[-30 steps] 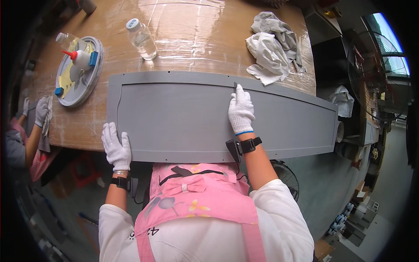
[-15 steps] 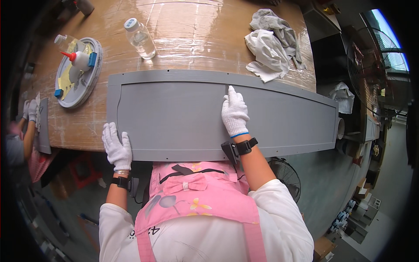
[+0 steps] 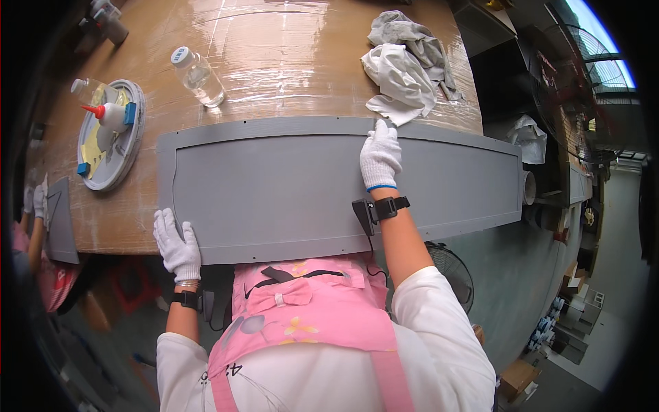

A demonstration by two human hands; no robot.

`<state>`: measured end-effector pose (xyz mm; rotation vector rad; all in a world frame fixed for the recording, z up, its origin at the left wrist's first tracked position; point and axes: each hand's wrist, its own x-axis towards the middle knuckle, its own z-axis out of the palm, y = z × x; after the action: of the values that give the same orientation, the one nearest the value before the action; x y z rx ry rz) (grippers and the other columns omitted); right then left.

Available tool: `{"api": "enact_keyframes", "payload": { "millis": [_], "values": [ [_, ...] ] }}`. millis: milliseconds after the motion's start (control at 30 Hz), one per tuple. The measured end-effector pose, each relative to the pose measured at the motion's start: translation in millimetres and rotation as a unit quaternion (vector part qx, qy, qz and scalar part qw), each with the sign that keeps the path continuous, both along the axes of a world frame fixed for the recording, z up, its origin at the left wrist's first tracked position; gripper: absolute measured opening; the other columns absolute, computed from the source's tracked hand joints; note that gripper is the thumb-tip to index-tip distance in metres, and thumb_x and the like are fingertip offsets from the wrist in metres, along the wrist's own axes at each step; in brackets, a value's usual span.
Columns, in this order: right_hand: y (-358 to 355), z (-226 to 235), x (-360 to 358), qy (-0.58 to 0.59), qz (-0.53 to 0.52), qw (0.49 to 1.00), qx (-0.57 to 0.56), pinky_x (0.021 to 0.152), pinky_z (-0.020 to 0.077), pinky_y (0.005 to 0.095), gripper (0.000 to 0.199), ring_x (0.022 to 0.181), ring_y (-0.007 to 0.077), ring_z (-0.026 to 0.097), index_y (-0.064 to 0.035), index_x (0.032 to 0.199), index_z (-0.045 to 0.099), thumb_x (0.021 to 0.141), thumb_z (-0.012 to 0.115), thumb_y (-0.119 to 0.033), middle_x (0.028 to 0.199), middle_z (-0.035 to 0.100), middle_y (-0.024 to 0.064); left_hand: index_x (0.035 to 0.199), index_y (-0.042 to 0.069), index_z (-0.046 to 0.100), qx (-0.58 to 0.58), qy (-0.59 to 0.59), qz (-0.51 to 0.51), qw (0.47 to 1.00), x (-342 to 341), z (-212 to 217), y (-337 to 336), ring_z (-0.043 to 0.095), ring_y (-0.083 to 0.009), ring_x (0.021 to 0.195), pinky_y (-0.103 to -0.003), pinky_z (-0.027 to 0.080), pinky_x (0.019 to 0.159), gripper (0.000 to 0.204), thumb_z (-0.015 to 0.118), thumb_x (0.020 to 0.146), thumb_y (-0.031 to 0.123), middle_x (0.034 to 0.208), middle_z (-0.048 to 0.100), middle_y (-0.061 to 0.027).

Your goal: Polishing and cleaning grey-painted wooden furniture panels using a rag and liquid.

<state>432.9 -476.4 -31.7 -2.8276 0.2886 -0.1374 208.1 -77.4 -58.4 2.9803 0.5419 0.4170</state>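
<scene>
A long grey framed panel (image 3: 288, 185) lies in front of me along the near edge of the table, its raised border running around a flat middle. My left hand (image 3: 177, 246), in a white knitted glove, rests flat with fingers spread on the panel's near left corner. At the far border, right of the middle, my right hand (image 3: 381, 158) is gloved too, its fingers closed and pressed down. A little dark grey shows at those fingertips, but what they hold is mostly hidden.
A film-covered table (image 3: 288, 75) carries a clear bottle (image 3: 200, 79), crumpled rags (image 3: 405, 75) and a round lid (image 3: 127, 154) with a red-tipped squeeze bottle (image 3: 113, 117) and blue blocks. Another person's gloved hands (image 3: 36, 200) work at far left. A fan (image 3: 449, 271) stands below right.
My right hand has moved to the far border and its fingers have curled in. The table things and panel sit slightly further left in view; my left hand stays on its corner.
</scene>
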Motion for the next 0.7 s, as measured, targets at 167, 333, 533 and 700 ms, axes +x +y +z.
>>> {"api": "enact_keyframes", "payload": {
  "millis": [167, 333, 533, 700],
  "values": [
    [27.6, -2.5, 4.3, 0.045, 0.153, 0.987, -0.002, 0.072, 0.0552, 0.0502, 0.026, 0.087, 0.0392, 0.066, -0.0126, 0.119, 0.056, 0.095, 0.057, -0.022, 0.103, 0.06, 0.0176, 0.146, 0.008, 0.044, -0.005, -0.001, -0.003, 1.0, 1.1, 1.7, -1.2, 0.038, -0.0358, 0.139, -0.047, 0.03, 0.117, 0.056, 0.059, 0.095, 0.023, 0.152, 0.04, -0.0151],
    [-32.2, 1.9, 0.2, 0.013, 0.004, 0.997, 0.072, 0.086, 0.053, 0.0491, 0.033, 0.101, 0.0394, 0.063, -0.0149, 0.127, 0.059, 0.096, 0.057, -0.023, 0.113, 0.062, 0.018, 0.146, 0.008, 0.044, -0.007, -0.009, -0.005, 1.0, 0.9, 0.9, -1.1, 0.038, -0.0355, 0.139, -0.046, 0.03, 0.117, 0.054, 0.057, 0.096, 0.024, 0.152, 0.04, -0.015],
    [-67.1, -3.1, -11.2, 0.029, 0.013, 0.999, 0.006, 0.078, 0.0559, 0.0498, 0.035, 0.094, 0.039, 0.066, -0.0135, 0.129, 0.055, 0.096, 0.055, -0.024, 0.113, 0.061, 0.0169, 0.146, 0.008, 0.044, -0.013, -0.006, -0.005, 1.0, 1.1, 1.2, -0.7, 0.038, -0.0358, 0.139, -0.046, 0.029, 0.117, 0.054, 0.057, 0.096, 0.024, 0.152, 0.041, -0.0157],
    [-70.2, -6.2, -12.3, 0.016, 0.001, 1.0, 0.018, 0.075, 0.056, 0.0508, 0.035, 0.092, 0.0394, 0.067, -0.0155, 0.129, 0.055, 0.096, 0.054, -0.024, 0.111, 0.061, 0.0169, 0.146, 0.008, 0.044, -0.01, 0.001, -0.003, 1.0, 0.4, -0.9, 0.0, 0.038, -0.0356, 0.14, -0.046, 0.029, 0.117, 0.054, 0.057, 0.096, 0.024, 0.152, 0.04, -0.0158]
  ]
}}
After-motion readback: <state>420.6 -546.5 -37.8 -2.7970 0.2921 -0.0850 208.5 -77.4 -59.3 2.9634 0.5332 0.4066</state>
